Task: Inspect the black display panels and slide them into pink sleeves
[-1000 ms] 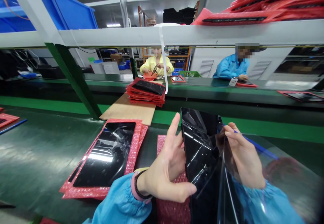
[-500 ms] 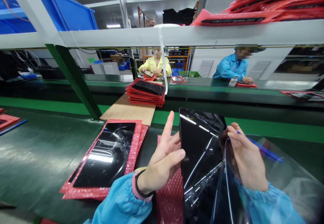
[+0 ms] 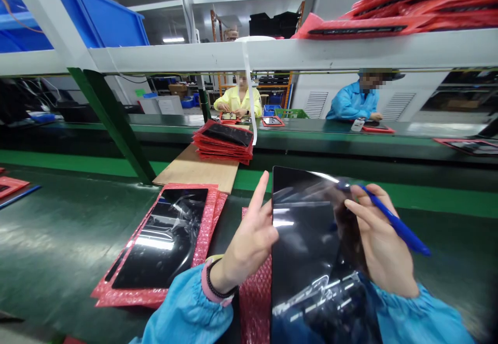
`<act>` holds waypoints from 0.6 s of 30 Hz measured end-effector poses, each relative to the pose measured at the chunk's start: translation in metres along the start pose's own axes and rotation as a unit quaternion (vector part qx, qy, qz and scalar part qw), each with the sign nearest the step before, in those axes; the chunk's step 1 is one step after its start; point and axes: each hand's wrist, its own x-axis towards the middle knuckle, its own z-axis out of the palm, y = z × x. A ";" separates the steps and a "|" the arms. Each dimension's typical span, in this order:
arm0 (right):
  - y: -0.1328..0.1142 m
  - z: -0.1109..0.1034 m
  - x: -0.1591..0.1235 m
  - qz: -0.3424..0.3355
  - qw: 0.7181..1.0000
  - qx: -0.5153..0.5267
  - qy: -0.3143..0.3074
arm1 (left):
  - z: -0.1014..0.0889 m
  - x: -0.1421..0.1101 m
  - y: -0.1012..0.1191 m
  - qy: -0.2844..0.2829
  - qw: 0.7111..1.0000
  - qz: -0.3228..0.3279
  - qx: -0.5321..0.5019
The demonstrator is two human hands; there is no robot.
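A glossy black tablet screen (image 3: 303, 250) stands tilted in front of me. My left hand (image 3: 252, 240) grips its left edge, the thumb on the front and the index finger stretched upward. At its upper right corner is my right hand (image 3: 383, 240), fingers pinched, with a blue pen (image 3: 400, 224) held across them. A hazy clear film (image 3: 330, 193) seems to lie over the screen's face and reach the right fingertips; its exact edge is hard to make out. Beneath the screen, a red bubble-wrap sleeve (image 3: 256, 302) shows partly.
To the left, another black screen (image 3: 167, 235) lies on red bubble sleeves (image 3: 128, 297). A stack of red sleeves (image 3: 223, 144) sits beyond a wooden board (image 3: 187, 170). A white shelf (image 3: 175, 59) crosses overhead, bearing red packs (image 3: 431, 9). Two people work across the bench.
The clear film, earlier lifted off to the right, now appears across the screen's face. My right hand has turned slightly, bringing the blue pen into plain view. My left hand keeps its grip.
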 end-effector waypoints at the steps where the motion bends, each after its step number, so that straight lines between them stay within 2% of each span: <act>1: -0.001 0.002 -0.003 -0.048 0.998 -0.004 -0.027 | -0.002 0.000 0.000 -0.013 1.000 0.002 0.013; 3: -0.003 0.004 -0.009 -0.123 0.990 -0.015 -0.065 | -0.006 0.001 0.000 -0.025 0.998 0.000 0.057; 4: -0.005 0.004 -0.011 -0.136 0.988 -0.023 -0.072 | -0.010 0.001 0.001 -0.022 0.996 -0.006 0.089; 7: -0.011 -0.001 -0.017 -0.134 0.988 -0.027 -0.075 | -0.023 0.001 0.010 -0.009 0.980 -0.040 0.196; 9: -0.015 -0.007 -0.021 -0.133 0.983 -0.001 -0.127 | -0.032 0.001 0.018 -0.040 0.960 -0.031 0.274; 11: -0.016 -0.014 -0.026 -0.159 0.961 0.039 -0.223 | -0.039 0.002 0.028 -0.121 0.929 0.053 0.345; 14: -0.013 -0.021 -0.033 -0.241 0.907 0.059 -0.340 | -0.042 0.005 0.038 -0.225 0.849 0.237 0.416; 16: -0.010 -0.026 -0.035 -0.287 0.880 0.037 -0.377 | -0.039 0.005 0.043 -0.235 0.803 0.314 0.449; 18: -0.006 -0.033 -0.036 -0.301 0.871 -0.001 -0.388 | -0.036 0.004 0.047 -0.234 0.774 0.348 0.473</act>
